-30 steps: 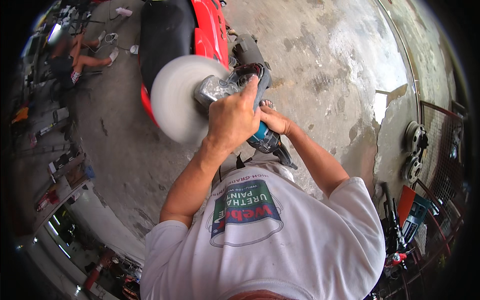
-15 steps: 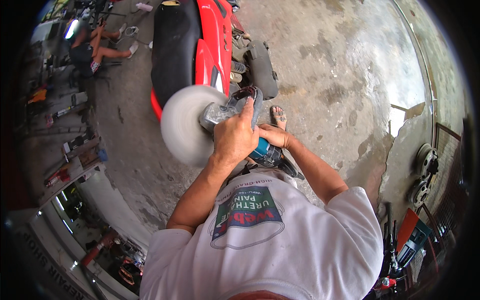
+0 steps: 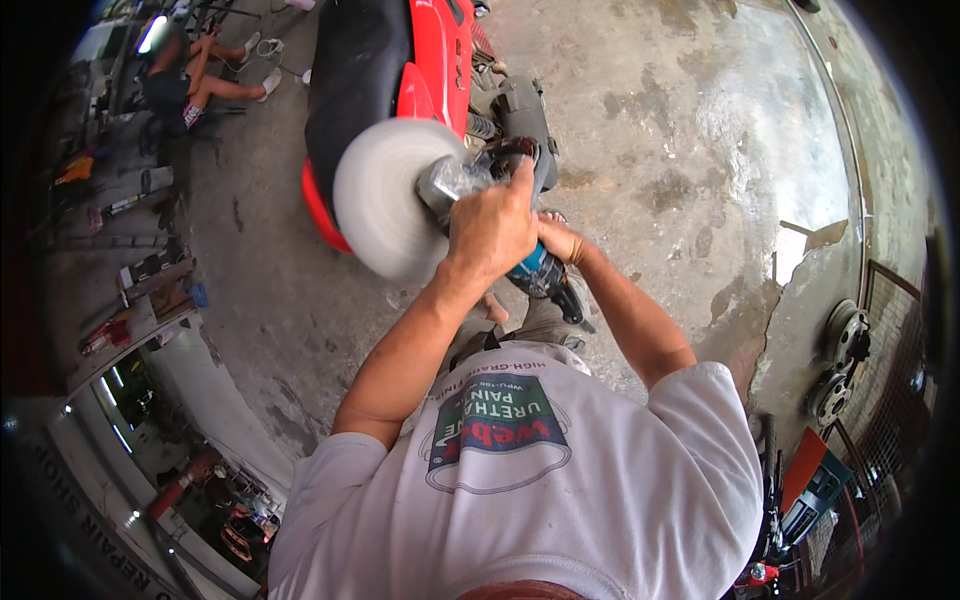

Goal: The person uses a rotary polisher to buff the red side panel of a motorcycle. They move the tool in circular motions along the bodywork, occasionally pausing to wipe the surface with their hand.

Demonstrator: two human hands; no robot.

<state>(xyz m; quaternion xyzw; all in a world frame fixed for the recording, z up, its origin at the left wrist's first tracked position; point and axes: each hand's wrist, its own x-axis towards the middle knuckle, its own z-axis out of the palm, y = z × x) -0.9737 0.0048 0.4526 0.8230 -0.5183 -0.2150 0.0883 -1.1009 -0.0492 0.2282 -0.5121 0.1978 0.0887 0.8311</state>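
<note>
There are two hands (image 3: 490,232), one polisher (image 3: 538,270), one disc (image 3: 393,200), one motorcycle seat (image 3: 355,85) and two wheel rims (image 3: 845,326).

Centre: pale disc (image 3: 388,205) blurred, covering part of red motorcycle (image 3: 428,92) | top edge: motorcycle cut off | centre: right hand (image 3: 562,241) partly hidden behind left hand (image 3: 490,230) and power tool (image 3: 541,274); foot (image 3: 552,215) largely hidden | upper left: seated person's (image 3: 168,92) handheld object too small to tell

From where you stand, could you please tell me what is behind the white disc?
Around the white disc show the black seat, red bodywork and concrete floor. The disc covers part of the motorcycle, so what lies there cannot be seen.
</note>
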